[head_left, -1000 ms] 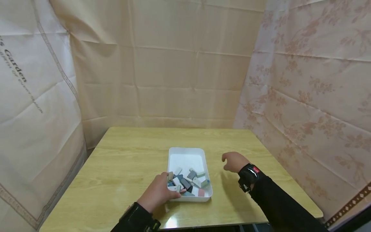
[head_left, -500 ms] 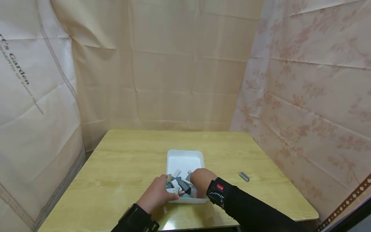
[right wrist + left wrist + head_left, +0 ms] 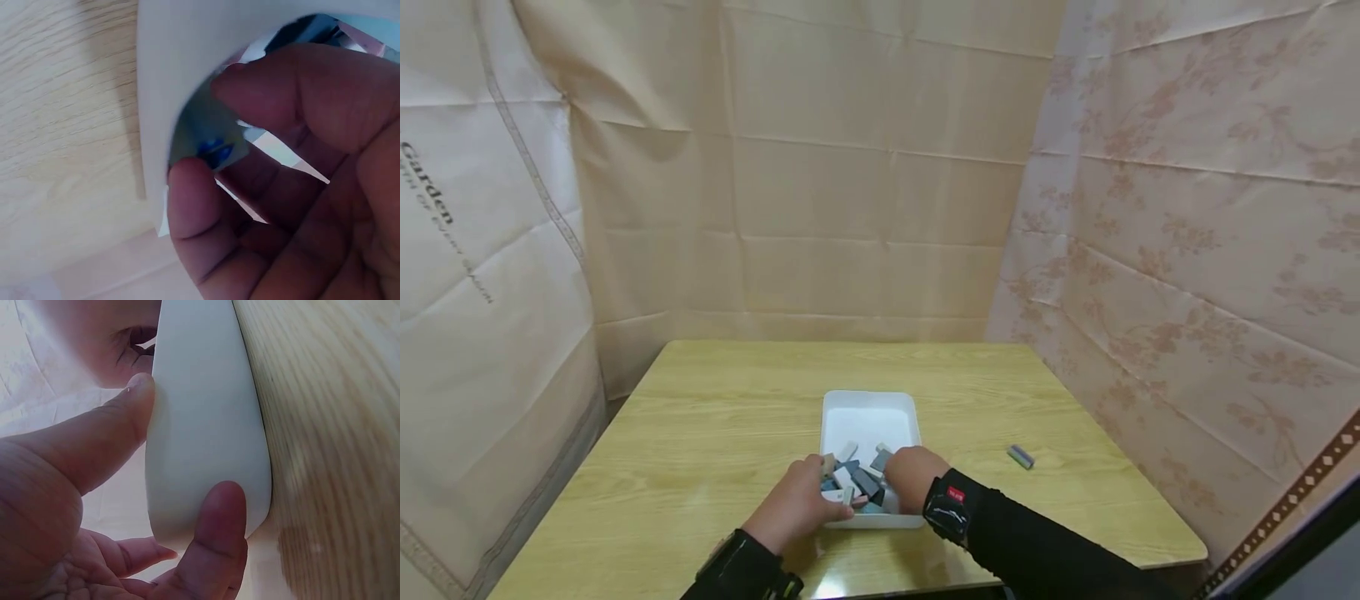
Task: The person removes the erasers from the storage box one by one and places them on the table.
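Observation:
A white tray [image 3: 869,410] holds a heap of small blocks [image 3: 865,479] in white, blue-grey, pink and beige, gathered at its near end. My left hand [image 3: 793,502] grips the near left corner; in the left wrist view the thumb is at the rim and a finger lies against the outer wall [image 3: 203,419]. My right hand [image 3: 913,479] reaches into the near right part. Its thumb and finger pinch a pale greenish block [image 3: 203,128] with a blue mark, close against the tray's wall. That hand hides the blocks beneath it in the head view.
One striped block [image 3: 1020,456], purple, blue and green, lies on the wooden table [image 3: 730,417] to the right of the tray. Beige cloth [image 3: 820,183] hangs behind the table, with patterned cloths [image 3: 1187,225] along both sides.
My right hand has come left from over the table into the tray, and the striped block now shows on the table where that hand was. The left hand stays at the tray's corner.

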Available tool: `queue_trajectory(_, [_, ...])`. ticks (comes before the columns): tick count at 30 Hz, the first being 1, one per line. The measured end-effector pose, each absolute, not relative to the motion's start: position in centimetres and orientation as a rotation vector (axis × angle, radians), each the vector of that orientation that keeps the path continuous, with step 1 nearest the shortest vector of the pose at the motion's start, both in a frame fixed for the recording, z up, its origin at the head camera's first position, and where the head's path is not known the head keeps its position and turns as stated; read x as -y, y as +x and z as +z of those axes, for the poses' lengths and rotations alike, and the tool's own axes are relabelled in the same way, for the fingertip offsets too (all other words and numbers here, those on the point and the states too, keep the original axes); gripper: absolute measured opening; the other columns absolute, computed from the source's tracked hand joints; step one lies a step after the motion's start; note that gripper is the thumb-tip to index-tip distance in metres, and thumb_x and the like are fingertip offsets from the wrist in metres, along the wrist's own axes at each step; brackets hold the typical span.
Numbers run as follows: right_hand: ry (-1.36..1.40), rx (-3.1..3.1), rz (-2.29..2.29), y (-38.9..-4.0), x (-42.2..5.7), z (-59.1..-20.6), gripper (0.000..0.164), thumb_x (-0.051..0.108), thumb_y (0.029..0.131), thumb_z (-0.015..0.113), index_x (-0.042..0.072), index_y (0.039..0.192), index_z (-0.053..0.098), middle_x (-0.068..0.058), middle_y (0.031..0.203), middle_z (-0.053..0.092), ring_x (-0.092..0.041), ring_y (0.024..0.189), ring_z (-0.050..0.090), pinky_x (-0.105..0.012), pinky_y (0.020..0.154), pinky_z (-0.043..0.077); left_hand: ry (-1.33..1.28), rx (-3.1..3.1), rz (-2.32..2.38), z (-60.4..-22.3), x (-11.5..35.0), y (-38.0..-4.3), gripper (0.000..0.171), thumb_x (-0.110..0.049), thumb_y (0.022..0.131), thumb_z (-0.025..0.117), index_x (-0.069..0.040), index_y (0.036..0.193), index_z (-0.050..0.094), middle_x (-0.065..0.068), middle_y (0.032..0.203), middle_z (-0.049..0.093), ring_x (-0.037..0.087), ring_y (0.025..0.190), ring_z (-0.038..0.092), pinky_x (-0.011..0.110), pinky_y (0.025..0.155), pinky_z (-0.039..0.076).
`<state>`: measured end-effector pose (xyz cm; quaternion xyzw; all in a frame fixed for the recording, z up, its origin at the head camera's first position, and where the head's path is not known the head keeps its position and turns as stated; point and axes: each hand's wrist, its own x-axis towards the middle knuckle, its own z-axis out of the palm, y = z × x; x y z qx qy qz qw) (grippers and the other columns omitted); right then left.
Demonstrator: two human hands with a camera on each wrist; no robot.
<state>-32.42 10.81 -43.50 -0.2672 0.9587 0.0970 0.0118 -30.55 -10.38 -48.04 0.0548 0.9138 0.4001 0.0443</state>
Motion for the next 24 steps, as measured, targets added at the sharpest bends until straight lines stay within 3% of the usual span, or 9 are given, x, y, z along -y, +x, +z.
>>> queue_trajectory(11, [-0.781,-2.997,0.380,-31.7,-10.8,-43.7,0.014,0.020,0.084,0.089,0.014,0.081,0.077,0.004,0.065,0.059,-0.014,0.061,0.047,-0.028,0.060,0.038,0.175,-2.757,1.217,-48.1,10.2,-30.8,0.092,-0.031,0.070,0.101,0.007,0.140,0.055,0.021,0.120,0.062,0.027,0.097,0.058,0.047,0.086,0.052])
queue_trajectory(18, [-0.846,-3.051,0.416,-31.3,-11.3,-42.1,0.019,0.028,0.080,0.092,0.014,0.086,0.080,0.001,0.075,0.064,-0.016,0.068,0.049,-0.032,0.061,0.044,0.164,-2.773,1.197,-48.1,10.4,-30.8,0.094,-0.034,0.071,0.101,0.007,0.143,0.055,0.023,0.124,0.062,0.028,0.100,0.059,0.050,0.090,0.053])
queue_trajectory(22, [-0.946,-3.121,0.377,-31.9,-13.2,-40.8,0.005,0.015,0.089,0.083,0.014,0.086,0.079,-0.001,0.078,0.064,-0.016,0.070,0.053,-0.034,0.065,0.048,0.164,-2.783,1.195,-48.2,10.4,-30.7,0.096,-0.036,0.070,0.101,0.006,0.143,0.056,0.024,0.126,0.062,0.028,0.100,0.059,0.051,0.091,0.053])
queue_trajectory(24, [-1.014,-3.177,0.318,-32.9,-15.0,-40.0,0.017,-0.001,0.090,0.074,0.013,0.081,0.076,-0.001,0.076,0.064,-0.017,0.069,0.055,-0.034,0.067,0.048,0.154,-2.785,1.180,-48.1,10.3,-30.7,0.097,-0.037,0.070,0.101,0.006,0.143,0.055,0.026,0.129,0.063,0.029,0.102,0.059,0.053,0.093,0.053])
